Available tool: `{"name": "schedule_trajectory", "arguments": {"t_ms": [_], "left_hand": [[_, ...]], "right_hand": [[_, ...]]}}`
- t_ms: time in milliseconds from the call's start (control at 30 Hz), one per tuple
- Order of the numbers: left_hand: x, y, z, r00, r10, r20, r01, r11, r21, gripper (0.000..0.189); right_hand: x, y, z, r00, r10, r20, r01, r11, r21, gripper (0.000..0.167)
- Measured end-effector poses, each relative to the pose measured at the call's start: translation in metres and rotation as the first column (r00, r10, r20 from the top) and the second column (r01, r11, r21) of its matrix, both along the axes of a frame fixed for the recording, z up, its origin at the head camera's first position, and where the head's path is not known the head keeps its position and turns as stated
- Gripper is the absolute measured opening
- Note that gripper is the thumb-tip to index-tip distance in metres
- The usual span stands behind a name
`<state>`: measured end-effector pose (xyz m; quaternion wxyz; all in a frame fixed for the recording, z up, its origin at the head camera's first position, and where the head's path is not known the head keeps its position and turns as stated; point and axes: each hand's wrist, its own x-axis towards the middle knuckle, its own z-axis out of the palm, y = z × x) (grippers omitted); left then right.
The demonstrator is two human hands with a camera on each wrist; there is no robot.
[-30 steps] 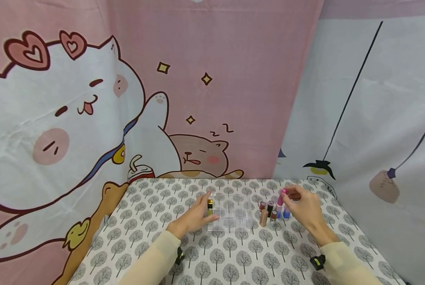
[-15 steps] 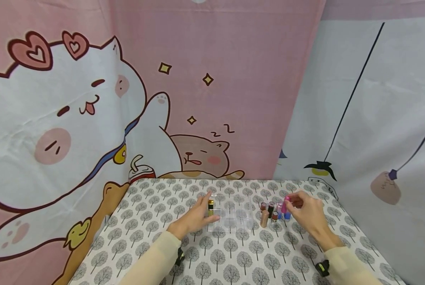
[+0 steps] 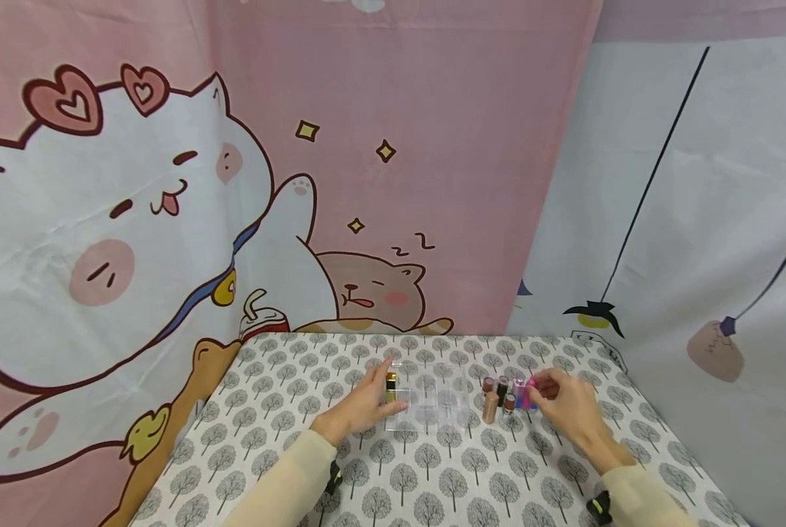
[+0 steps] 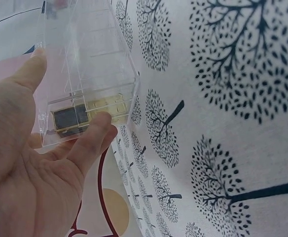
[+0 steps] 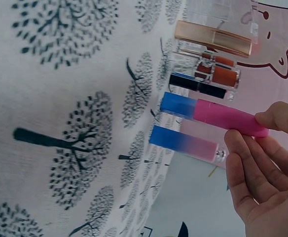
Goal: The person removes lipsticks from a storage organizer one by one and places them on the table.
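Note:
My left hand (image 3: 360,404) holds the left end of a clear compartment organizer (image 4: 99,54), thumb and fingers spread along its sides. In its end compartment lies a black and gold lipstick (image 4: 71,118). Between thumb and fingertips, my right hand (image 5: 267,163) pinches the upper end of a bright pink tube (image 5: 225,116). A blue-bottomed tube (image 5: 176,104) sits partly hidden behind the pink one. Beside them stands a blue-to-pink lip gloss tube (image 5: 183,143). Whether the pink tube's lower end touches the cloth, I cannot tell.
Left of the right hand stand a rose-gold tube (image 3: 489,408), a black tube (image 3: 502,389) and brownish-red tubes (image 3: 509,403), close together. The organizer is just left of this group. A tree-print cloth (image 3: 426,479) covers the table, with patterned curtains behind.
My right hand has come down and slightly to the right, lowering the pink tube from above the group to beside the blue tubes. My left hand stays at the organizer.

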<state>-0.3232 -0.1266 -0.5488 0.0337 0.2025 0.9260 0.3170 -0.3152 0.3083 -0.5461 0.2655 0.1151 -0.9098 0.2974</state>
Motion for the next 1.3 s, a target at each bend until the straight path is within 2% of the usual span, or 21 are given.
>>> {"name": "schedule_trajectory", "arguments": {"t_ms": [333, 733, 1300], "left_hand": [[0.002, -0.001, -0.002, 1.000, -0.003, 0.004, 0.003, 1.000, 0.003, 0.107], [0.001, 0.000, -0.001, 1.000, 0.001, -0.010, -0.001, 1.000, 0.002, 0.108], [0.002, -0.001, 0.000, 1.000, -0.008, -0.021, 0.008, 1.000, 0.010, 0.106]], "right_hand": [[0.002, 0.001, -0.009, 0.990, 0.034, 0.134, -0.032, 0.999, -0.020, 0.017], [0.001, 0.000, -0.016, 0.985, 0.031, 0.170, -0.030, 1.000, -0.007, 0.020], [-0.001, 0.001, -0.020, 0.983, 0.049, 0.175, -0.049, 0.999, -0.003, 0.022]]}}
